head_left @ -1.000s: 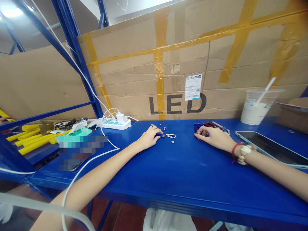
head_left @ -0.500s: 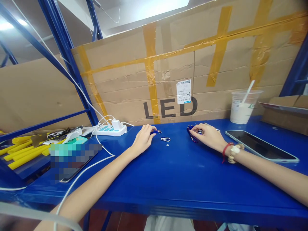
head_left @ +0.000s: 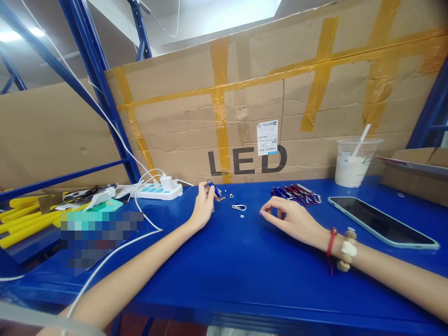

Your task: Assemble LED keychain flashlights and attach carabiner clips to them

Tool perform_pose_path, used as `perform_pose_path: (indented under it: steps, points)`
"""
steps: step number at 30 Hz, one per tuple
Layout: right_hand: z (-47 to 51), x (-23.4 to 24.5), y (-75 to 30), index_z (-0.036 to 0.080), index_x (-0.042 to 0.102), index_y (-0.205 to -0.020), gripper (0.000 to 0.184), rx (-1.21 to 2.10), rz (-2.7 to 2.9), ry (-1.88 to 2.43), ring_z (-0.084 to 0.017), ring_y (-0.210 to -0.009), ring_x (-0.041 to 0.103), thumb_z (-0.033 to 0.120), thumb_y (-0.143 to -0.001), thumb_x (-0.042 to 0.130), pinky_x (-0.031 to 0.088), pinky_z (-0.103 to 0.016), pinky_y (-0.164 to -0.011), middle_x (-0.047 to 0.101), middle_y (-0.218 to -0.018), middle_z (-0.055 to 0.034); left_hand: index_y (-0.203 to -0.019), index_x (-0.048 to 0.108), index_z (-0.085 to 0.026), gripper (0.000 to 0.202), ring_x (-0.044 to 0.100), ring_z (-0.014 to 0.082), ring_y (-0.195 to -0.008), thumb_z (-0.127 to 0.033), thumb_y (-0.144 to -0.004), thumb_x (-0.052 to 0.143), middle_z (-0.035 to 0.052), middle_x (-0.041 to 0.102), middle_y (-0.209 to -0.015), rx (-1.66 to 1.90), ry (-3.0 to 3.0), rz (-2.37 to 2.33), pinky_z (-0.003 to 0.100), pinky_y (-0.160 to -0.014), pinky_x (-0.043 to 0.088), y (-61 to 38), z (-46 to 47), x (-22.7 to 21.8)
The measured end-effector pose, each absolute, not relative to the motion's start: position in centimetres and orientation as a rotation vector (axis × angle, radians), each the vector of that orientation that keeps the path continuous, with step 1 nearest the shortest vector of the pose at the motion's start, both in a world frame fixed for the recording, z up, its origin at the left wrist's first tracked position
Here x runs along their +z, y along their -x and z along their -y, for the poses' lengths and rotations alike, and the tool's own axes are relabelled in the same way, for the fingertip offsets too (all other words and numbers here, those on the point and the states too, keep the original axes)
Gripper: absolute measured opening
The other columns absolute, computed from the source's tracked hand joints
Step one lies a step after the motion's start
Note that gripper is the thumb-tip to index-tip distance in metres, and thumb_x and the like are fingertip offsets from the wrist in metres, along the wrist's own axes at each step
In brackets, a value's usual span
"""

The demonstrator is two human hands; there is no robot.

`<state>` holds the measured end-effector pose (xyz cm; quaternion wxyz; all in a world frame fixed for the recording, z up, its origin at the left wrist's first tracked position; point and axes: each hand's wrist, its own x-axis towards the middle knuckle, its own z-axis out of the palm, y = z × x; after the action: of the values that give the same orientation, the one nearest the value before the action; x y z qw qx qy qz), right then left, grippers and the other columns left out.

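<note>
My left hand (head_left: 203,205) pinches a short blue metal tube (head_left: 213,189), like a small keychain flashlight, between thumb and fingers, tilted above the table. Tiny metal pieces (head_left: 231,195) lie just right of it. A blue-and-silver carabiner clip (head_left: 239,207) rests between my hands, with a small pale disc (head_left: 241,216) in front of it. My right hand (head_left: 294,217) hovers over the table with thumb and index fingertips together and nothing visible in them. Behind it, a row of blue, red and silver tubes with carabiners (head_left: 296,193) lies side by side.
A phone (head_left: 381,221) lies on the right, before a plastic cup with a straw (head_left: 353,165) and an open carton (head_left: 413,172). A power strip (head_left: 157,190) stands left, its white cable crossing the table. Yellow tubes (head_left: 31,217) lie far left. Large cardboard (head_left: 175,126) closes the back.
My right hand has let go of a tube in the row and moved back toward me and left. My left hand has tilted its blue tube upright.
</note>
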<state>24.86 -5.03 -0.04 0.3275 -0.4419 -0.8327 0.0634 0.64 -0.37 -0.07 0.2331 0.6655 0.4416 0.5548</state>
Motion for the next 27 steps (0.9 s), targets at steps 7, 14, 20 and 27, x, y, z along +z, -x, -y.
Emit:
perform_pose_path:
  steps: [7, 14, 20, 27]
  points:
    - [5.7, 0.0, -24.5, 0.022, 0.062, -0.082, 0.023, 0.264, 2.237, 1.166, -0.011, -0.057, 0.050, 0.037, -0.085, 0.045, 0.039, -0.025, -0.055, 0.060, -0.079, 0.0004, -0.096, 0.035, -0.020, 0.028, 0.052, 0.0110, -0.053, -0.047, -0.087, 0.036, -0.0016, 0.058, -0.064, 1.509, -1.568, -1.234, 0.018, -0.043, 0.036, -0.8, 0.4, 0.0]
    - [6.3, 0.1, -24.2, 0.023, 0.062, -0.084, 0.022, 0.233, 2.327, 1.129, -0.009, -0.056, 0.051, 0.036, -0.086, 0.044, 0.038, -0.023, -0.054, 0.061, -0.081, 0.0004, -0.092, 0.051, -0.020, 0.022, 0.053, 0.0136, -0.069, -0.040, -0.086, 0.045, -0.0020, 0.056, -0.064, 1.231, -2.068, -1.291, 0.024, -0.063, 0.038, -1.2, 1.7, 0.0]
    - [6.3, 0.0, -24.2, 0.027, 0.057, -0.101, 0.025, 0.211, 2.214, 1.171, -0.008, -0.051, 0.050, 0.042, -0.081, 0.052, 0.037, -0.022, -0.050, 0.060, -0.080, 0.0030, -0.097, 0.057, -0.022, 0.019, 0.047, 0.0170, -0.086, -0.035, -0.084, 0.052, 0.0015, 0.060, -0.085, 1.064, -2.553, -1.157, 0.026, -0.071, 0.040, -1.8, 3.0, 0.2]
    - [6.2, -0.1, -24.2, 0.027, 0.058, -0.108, 0.034, 0.277, 2.246, 1.078, -0.007, -0.053, 0.052, 0.043, -0.078, 0.058, 0.043, -0.023, -0.059, 0.061, -0.100, -0.0003, -0.088, 0.061, -0.020, 0.011, 0.050, 0.0162, -0.087, -0.027, -0.084, 0.055, 0.0028, 0.062, -0.089, 1.063, -2.716, -0.830, 0.029, -0.080, 0.040, -2.6, 4.0, 0.4]
